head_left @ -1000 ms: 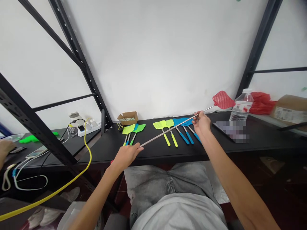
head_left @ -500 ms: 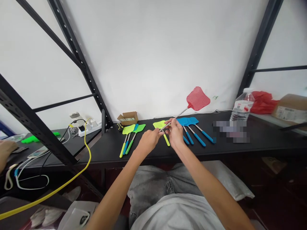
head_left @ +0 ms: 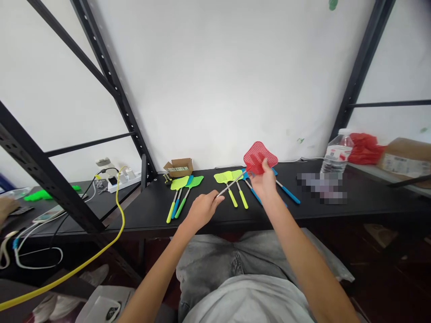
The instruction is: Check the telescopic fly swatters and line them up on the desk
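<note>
A red fly swatter (head_left: 258, 154) is held up above the black table, its head towards the wall. My left hand (head_left: 204, 208) is closed round the lower end of its metal rod, hiding the handle. At the head, my right hand (head_left: 265, 181) grips the red mesh, thumb in front and fingers behind. Beneath my hands lie two yellow-green fly swatters (head_left: 233, 179) and several blue fly swatters (head_left: 288, 193), partly covered by my right hand. Further left are a yellow fly swatter (head_left: 179, 183), a blue fly swatter (head_left: 177, 205) and a green fly swatter (head_left: 194, 182).
An open cardboard box (head_left: 179, 168) stands by the wall. A water bottle (head_left: 336, 154), a red bag (head_left: 365, 148) and a carton (head_left: 406, 157) are at right. Black rack posts (head_left: 116, 92) frame the table (head_left: 141, 208). A yellow cable (head_left: 111, 242) hangs at left, near another person's hand (head_left: 7, 208).
My right hand has moved from the rod up to the red head, now gripping it. The red head has come lower and left. My left hand stays on the rod's lower end.
</note>
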{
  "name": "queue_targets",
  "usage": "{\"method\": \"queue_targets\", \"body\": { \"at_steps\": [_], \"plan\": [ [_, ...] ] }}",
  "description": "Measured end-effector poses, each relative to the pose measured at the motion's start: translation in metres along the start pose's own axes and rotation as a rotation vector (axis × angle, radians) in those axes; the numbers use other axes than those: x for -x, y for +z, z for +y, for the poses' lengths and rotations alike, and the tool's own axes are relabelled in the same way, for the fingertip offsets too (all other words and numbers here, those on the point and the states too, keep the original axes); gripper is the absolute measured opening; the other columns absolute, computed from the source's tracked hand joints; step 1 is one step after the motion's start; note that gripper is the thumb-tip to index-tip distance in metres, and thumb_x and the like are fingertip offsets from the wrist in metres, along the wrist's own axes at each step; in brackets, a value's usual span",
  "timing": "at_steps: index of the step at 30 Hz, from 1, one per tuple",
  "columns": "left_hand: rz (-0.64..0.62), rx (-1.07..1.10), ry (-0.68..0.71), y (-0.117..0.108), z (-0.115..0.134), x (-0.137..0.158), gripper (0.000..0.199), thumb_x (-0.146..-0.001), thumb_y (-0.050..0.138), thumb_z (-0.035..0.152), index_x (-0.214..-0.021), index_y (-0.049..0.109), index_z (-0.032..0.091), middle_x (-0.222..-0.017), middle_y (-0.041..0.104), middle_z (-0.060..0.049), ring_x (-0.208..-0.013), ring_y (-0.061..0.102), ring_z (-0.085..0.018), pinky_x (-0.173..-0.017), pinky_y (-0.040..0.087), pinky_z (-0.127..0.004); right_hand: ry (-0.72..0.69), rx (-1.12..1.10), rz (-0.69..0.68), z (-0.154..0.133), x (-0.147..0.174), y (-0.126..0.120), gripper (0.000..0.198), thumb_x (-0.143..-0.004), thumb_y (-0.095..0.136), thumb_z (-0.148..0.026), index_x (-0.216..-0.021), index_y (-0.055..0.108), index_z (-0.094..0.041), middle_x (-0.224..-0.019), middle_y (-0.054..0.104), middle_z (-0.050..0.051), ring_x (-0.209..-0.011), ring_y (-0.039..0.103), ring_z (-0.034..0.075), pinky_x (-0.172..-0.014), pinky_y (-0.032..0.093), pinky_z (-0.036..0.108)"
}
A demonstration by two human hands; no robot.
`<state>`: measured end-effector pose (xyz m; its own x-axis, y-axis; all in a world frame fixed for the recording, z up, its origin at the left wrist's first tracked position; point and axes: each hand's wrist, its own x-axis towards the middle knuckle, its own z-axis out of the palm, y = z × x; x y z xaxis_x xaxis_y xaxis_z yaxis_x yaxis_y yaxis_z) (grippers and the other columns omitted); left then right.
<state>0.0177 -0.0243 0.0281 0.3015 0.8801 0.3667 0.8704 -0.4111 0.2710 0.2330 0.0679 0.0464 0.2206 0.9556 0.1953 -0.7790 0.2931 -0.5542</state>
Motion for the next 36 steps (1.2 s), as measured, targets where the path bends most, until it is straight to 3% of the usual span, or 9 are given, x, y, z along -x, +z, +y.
{"method": "queue_targets", "body": {
  "at_steps": [4,7,12,15,18,23,28,31,36],
  "plan": [
    [-0.055,0.078,0.0,-0.001,-0.013,0.022,0.039,-0.1,0.03,0.048,-0.079,0.05,0.022,-0.058,0.045,0.003,-0.056,0.048,-0.016,-0.057,0.026,-0.026,-0.053,0.012,0.109,-0.01,-0.015,-0.009,0.02,-0.083,0.065,-0.04,-0.095,0.062,-0.024,-0.1,0.072,0.002,-0.083,0.068,0.015,-0.06,0.052,0.025],
    [-0.053,0.152,-0.016,0.004,-0.013,0.026,0.042,-0.101,0.027,0.046,-0.078,0.051,0.021,-0.06,0.049,0.002,-0.056,0.049,-0.015,-0.057,0.029,-0.026,0.012,0.018,0.157,0.007,-0.001,-0.004,0.017,-0.082,0.066,-0.038,-0.089,0.06,-0.023,-0.089,0.072,0.001,-0.071,0.066,0.014,-0.053,0.049,0.023],
    [0.053,0.249,-0.053,0.018,0.0,0.01,0.042,-0.1,0.027,0.046,-0.082,0.055,0.02,-0.063,0.053,0.0,-0.06,0.053,-0.015,-0.06,0.034,-0.026,0.061,0.082,0.02,0.049,0.033,0.016,0.025,-0.078,0.07,-0.043,-0.088,0.06,-0.023,-0.081,0.07,0.0,-0.06,0.062,0.013,-0.049,0.05,0.024],
    [0.08,0.347,-0.109,0.027,-0.001,0.0,0.033,-0.099,0.031,0.044,-0.099,0.054,0.02,-0.065,0.054,0.002,-0.06,0.053,-0.014,-0.061,0.037,-0.025,0.161,0.157,-0.011,0.053,0.038,0.01,0.024,-0.075,0.074,-0.038,-0.087,0.061,-0.022,-0.085,0.072,0.002,-0.061,0.064,0.013,-0.049,0.051,0.022],
    [0.147,0.405,-0.241,0.034,-0.006,-0.011,0.03,-0.098,0.031,0.032,-0.123,0.043,0.019,-0.073,0.059,0.0,-0.064,0.057,-0.015,-0.065,0.042,-0.026,0.207,0.303,-0.068,0.045,0.042,-0.008,0.024,-0.076,0.073,-0.034,-0.094,0.065,-0.021,-0.1,0.074,0.007,-0.071,0.068,0.015,-0.052,0.052,0.021],
    [0.107,0.238,-0.332,0.043,-0.006,-0.031,0.057,-0.09,0.039,0.013,-0.145,0.024,0.012,-0.098,0.067,-0.014,-0.096,0.064,-0.025,-0.082,0.045,-0.035,0.047,0.462,-0.113,0.039,0.056,-0.028,0.037,-0.075,0.072,-0.04,-0.106,0.069,-0.021,-0.106,0.073,0.009,-0.069,0.067,0.014,-0.048,0.049,0.02],
    [0.165,0.123,-0.355,0.058,-0.002,-0.041,0.056,-0.091,0.04,0.018,-0.145,0.028,0.009,-0.123,0.059,-0.023,-0.118,0.057,-0.031,-0.094,0.042,-0.039,-0.008,0.504,-0.117,0.048,0.058,-0.037,0.036,-0.075,0.069,-0.044,-0.102,0.072,-0.02,-0.103,0.074,0.01,-0.063,0.064,0.012,-0.045,0.045,0.019],
    [0.15,0.058,-0.297,0.061,-0.002,-0.035,0.054,-0.091,0.043,0.024,-0.142,0.035,0.01,-0.128,0.056,-0.023,-0.121,0.054,-0.032,-0.098,0.04,-0.041,-0.018,0.519,-0.128,0.051,0.058,-0.042,0.034,-0.076,0.067,-0.044,-0.1,0.072,-0.02,-0.1,0.074,0.009,-0.061,0.062,0.011,-0.045,0.044,0.019],
    [0.097,-0.003,-0.241,0.049,-0.01,-0.02,0.046,-0.092,0.043,0.028,-0.136,0.047,0.013,-0.123,0.059,-0.018,-0.108,0.059,-0.029,-0.092,0.044,-0.04,-0.045,0.54,-0.132,0.052,0.058,-0.046,0.033,-0.078,0.065,-0.045,-0.098,0.073,-0.02,-0.096,0.073,0.008,-0.061,0.06,0.011,-0.047,0.044,0.02]
  ]
}}
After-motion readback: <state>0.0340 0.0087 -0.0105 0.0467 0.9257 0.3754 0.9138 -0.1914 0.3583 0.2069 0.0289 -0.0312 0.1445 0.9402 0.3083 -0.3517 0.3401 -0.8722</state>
